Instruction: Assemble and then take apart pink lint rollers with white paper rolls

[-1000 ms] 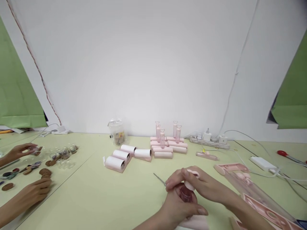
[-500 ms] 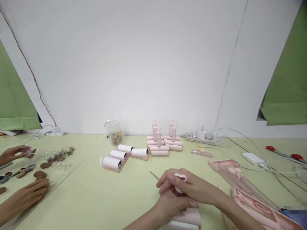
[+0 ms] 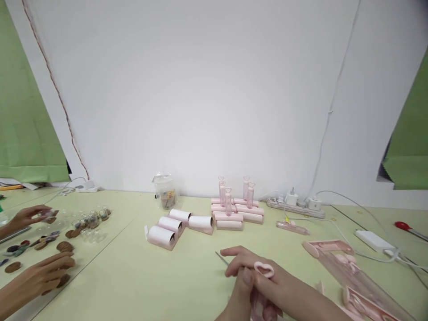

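Note:
My two hands meet at the bottom middle of the head view, over the pale green table (image 3: pixel 133 276). My left hand (image 3: pixel 242 292) comes up from below, its fingers wrapped round a small pink tube (image 3: pixel 258 307) that is mostly hidden. My right hand (image 3: pixel 249 263) reaches in from the right and lies over the left one. Its fingers are pressed on a pink heart-shaped cap (image 3: pixel 264 269) at the top of the tube. A thin metal pin (image 3: pixel 220 257) lies on the table just left of my fingers.
Pink and white rolls (image 3: pixel 174 225) and upright heart-topped tubes (image 3: pixel 234 196) stand behind. A clear pink case (image 3: pixel 347 272) lies at right, with a power strip (image 3: pixel 296 207) and cables. Another person's hands (image 3: pixel 43 276) work among brown discs and small glass bottles (image 3: pixel 90 218) at left.
My hands have dropped lower in the view and drawn closer to me. The heart-shaped cap now shows on top, and my left hand is partly cut off by the bottom edge.

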The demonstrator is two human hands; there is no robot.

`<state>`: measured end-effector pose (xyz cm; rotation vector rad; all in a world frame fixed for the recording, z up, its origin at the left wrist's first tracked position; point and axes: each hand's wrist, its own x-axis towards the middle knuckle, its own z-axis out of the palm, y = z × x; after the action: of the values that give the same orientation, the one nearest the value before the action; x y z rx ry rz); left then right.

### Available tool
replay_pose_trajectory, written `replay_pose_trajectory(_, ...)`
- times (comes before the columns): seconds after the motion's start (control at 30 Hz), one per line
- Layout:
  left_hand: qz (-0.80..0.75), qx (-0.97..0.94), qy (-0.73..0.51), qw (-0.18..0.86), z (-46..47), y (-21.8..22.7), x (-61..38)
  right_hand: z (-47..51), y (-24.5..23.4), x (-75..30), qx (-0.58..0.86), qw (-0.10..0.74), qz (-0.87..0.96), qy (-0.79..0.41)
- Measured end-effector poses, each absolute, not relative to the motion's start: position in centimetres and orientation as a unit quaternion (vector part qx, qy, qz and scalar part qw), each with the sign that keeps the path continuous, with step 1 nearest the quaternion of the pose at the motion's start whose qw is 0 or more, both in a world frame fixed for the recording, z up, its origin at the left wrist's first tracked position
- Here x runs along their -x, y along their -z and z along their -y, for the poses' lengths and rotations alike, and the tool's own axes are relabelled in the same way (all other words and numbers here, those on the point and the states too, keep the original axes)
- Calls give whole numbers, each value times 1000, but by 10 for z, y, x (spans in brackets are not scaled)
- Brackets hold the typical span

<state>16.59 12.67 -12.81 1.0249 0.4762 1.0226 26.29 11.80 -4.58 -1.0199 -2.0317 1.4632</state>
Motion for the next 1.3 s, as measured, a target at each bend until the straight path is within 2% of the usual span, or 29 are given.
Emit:
replay_pose_trajectory(0.1, -255, -435, -436, 746, -125, 118, -169, -121, 45, -263, 360, 224, 739, -523)
replay_pose_trajectory(0.27, -352, -407, -432, 724, -123, 104, -173, -129, 44, -263, 312, 271, 765, -494)
replay_pose_trajectory(0.53, -372, -488, -421, 668, -116, 95, -170, -125, 39, -265, 347, 199, 756, -518)
replay_pose_trajectory(0.83, -323, -546, -347, 691, -112, 84, -155, -113, 29, -262, 446, 115, 717, -522)
replay_pose_trajectory(1.03, -338, -526, -344, 701, -107, 79, -152, -106, 29, -261, 389, 175, 783, -454)
replay_pose_trajectory(1.17, -274, -554, -353, 702, -111, 80, -155, -108, 31, -260, 407, 174, 761, -475)
replay_pose_trajectory(1.3, -279, -542, -376, 698, -110, 78, -157, -106, 28, -256, 426, 184, 775, -429)
